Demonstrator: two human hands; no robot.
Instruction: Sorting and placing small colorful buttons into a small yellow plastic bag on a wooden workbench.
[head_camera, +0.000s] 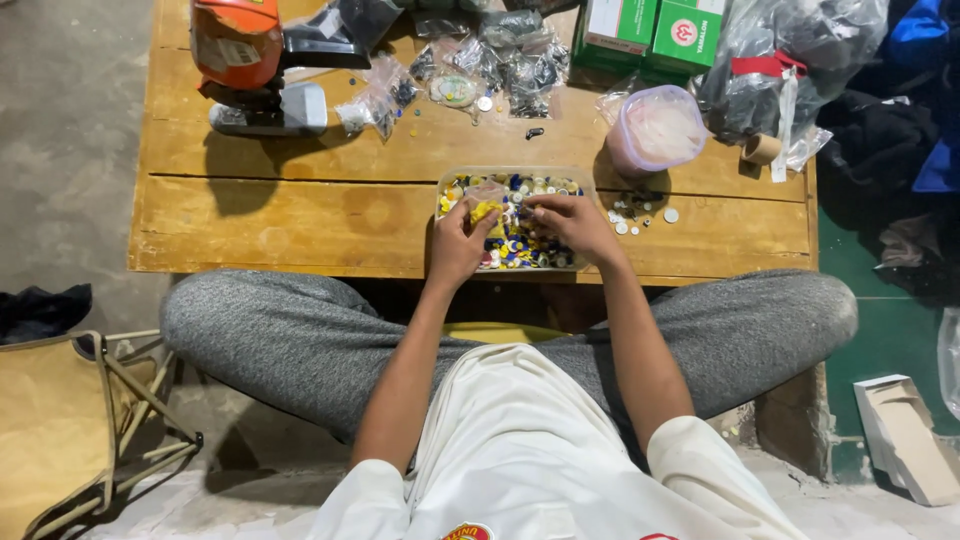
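A clear plastic tray (447, 181) full of small buttons in yellow, blue and white sits at the near edge of a low wooden table (300, 215). My left hand (458, 243) rests on the tray's left side and pinches a small clear bag of yellow buttons (487, 211). Over the tray's right half, my right hand (572, 224) has its fingers curled down among the buttons. What the right fingers hold is hidden.
A lidded pink tub (655, 131), loose buttons (640, 210), a tape roll (762, 148), small plastic bags (500, 60), an orange and grey machine (250, 70) and green boxes (650, 30) stand on the table. A folding stool (70, 420) is at left, a cardboard box (905, 435) at right.
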